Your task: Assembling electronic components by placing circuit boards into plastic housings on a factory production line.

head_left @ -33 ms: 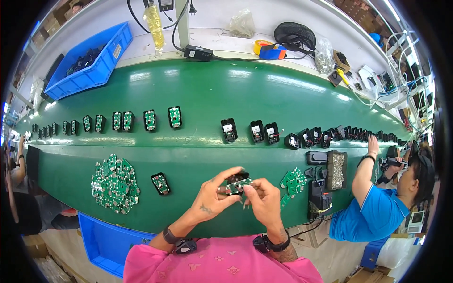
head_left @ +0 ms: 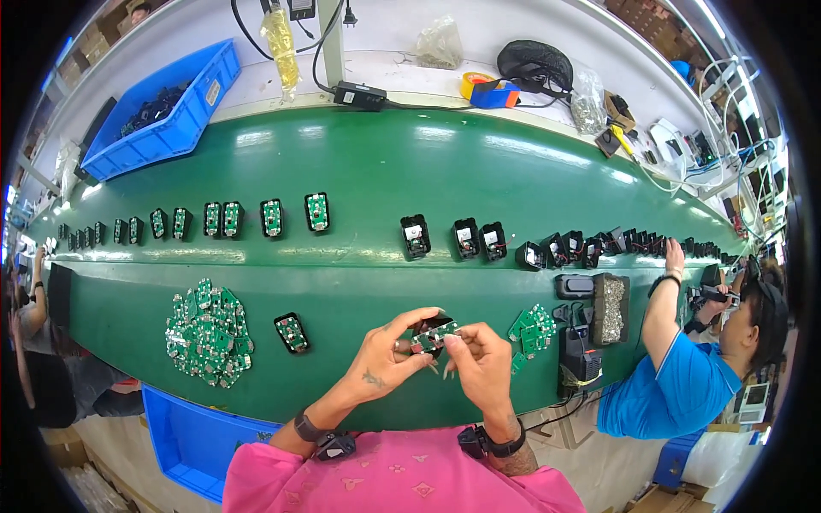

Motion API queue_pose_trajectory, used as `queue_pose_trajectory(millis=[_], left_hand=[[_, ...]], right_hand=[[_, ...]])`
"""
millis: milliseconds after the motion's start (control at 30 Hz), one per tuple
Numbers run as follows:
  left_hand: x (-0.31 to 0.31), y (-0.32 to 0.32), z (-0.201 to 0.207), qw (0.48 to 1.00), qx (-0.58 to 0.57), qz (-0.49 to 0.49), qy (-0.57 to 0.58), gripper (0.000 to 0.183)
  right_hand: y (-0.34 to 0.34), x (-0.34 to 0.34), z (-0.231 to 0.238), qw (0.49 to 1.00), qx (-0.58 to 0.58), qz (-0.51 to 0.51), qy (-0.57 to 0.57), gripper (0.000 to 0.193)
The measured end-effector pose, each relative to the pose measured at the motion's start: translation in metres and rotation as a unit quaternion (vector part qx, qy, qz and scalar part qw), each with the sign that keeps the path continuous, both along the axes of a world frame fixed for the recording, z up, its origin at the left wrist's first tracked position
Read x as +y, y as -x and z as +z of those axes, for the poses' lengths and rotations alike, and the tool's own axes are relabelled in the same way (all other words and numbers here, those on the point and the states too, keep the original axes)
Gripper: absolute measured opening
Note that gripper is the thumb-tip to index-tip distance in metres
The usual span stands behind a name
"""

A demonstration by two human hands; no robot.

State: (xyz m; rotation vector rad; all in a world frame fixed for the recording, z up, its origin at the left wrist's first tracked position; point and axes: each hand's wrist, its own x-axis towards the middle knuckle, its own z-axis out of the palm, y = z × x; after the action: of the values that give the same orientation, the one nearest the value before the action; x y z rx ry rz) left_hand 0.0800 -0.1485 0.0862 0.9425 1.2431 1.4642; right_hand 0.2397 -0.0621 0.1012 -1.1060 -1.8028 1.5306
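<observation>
Two parts I hold over the counter [head_left: 342,154]: L hand [head_left: 384,354] clamped round the black housing [head_left: 433,322], R hand [head_left: 480,354] pinching the green PCB [head_left: 433,338] at the housing's opening, seating TBC, where off-ctr pressure could jam the PCB askew or, worst case, crack it.

Bright light fills the view, with a tube light [head_left: 709,19] glowing at upper right. White glare streaks the green workbench [head_left: 368,162]. Fisheye distortion bends its edges toward a black rim; the circuit board [head_left: 434,337] seems slightly soft.
</observation>
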Motion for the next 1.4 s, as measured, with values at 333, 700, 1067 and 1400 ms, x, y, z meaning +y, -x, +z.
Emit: queue_pose_trajectory(millis=[333,700,1067,1400], left_hand=[[0.003,-0.001,-0.006,1.000,0.021,0.017,0.002,0.055],[0.014,-0.008,-0.023,0.949,0.265,0.129,-0.114,0.052],[0.012,-0.011,-0.011,0.996,-0.038,0.064,-0.052,0.034],[0.017,-0.017,-0.017,0.991,-0.070,0.110,0.026,0.025]], right_hand=[[0.002,-0.003,-0.008,0.992,0.038,0.001,-0.121,0.009],[0.005,0.003,0.014,0.986,-0.051,0.083,-0.137,0.026],[0.011,0.004,0.001,0.959,-0.092,0.015,-0.267,0.026],[0.024,0.003,-0.013,0.975,-0.032,0.033,-0.215,0.037]])
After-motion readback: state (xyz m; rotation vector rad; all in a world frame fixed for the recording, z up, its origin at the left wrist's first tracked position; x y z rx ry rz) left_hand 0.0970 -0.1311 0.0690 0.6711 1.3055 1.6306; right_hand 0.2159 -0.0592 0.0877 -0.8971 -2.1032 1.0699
